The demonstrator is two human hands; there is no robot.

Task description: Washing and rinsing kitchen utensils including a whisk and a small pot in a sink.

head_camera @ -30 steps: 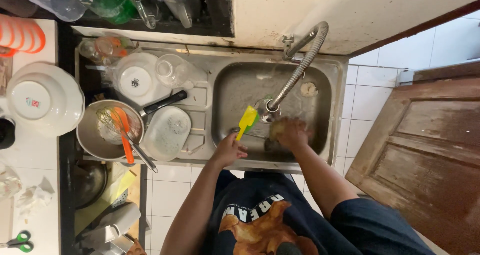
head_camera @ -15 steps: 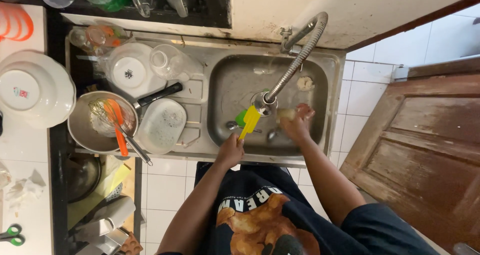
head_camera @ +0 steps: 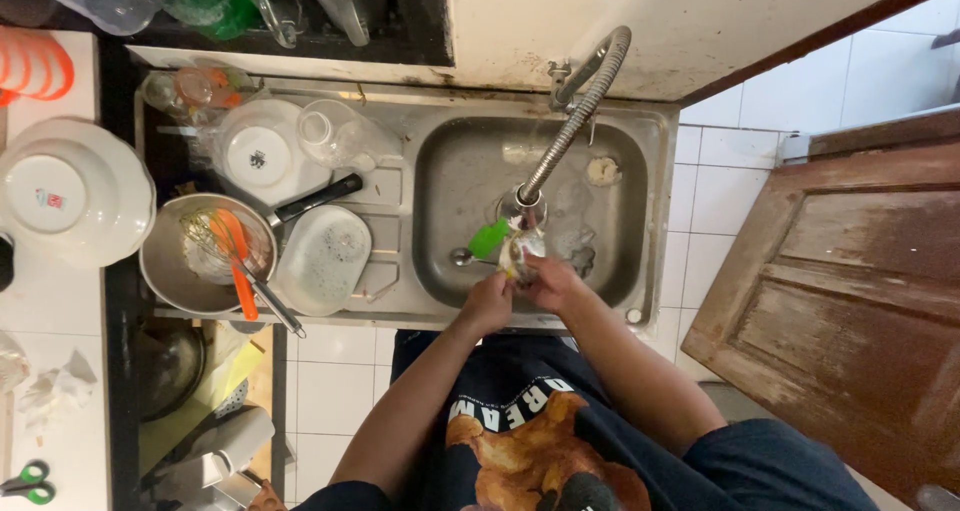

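- Gripping a small glass item [head_camera: 520,251] under the spout, both hands meet over the near part of the sink basin [head_camera: 610,241].
- The left hand [head_camera: 487,301] has its fingers curled shut; a green-headed tool [head_camera: 488,238] pokes out just beyond it, though whether those fingers clasp the tool, the glass item or both cannot be told.
- The right hand [head_camera: 552,281] wraps its fingers closed around the near-right side of the glass item.
- A flexible metal faucet hose [head_camera: 575,111] arcs from the far wall down to a point right above the glass item.
- A spoon [head_camera: 462,258] lies in the basin just left of the hands.
- A pale lump [head_camera: 602,171] sits at the far right of the basin.
- On the drainboard to the left rests a white oval dish [head_camera: 322,261], touching a metal pot [head_camera: 190,271] that holds a whisk [head_camera: 205,239] and an orange utensil [head_camera: 238,266].
- Farther back on the drainboard stand a white plate [head_camera: 258,156] and a clear glass [head_camera: 325,131].
- A white bowl [head_camera: 70,196] sits on the counter far left.
- Green-handled scissors [head_camera: 25,479] lie at the near-left corner.
- A wooden door [head_camera: 850,311] fills the right side.
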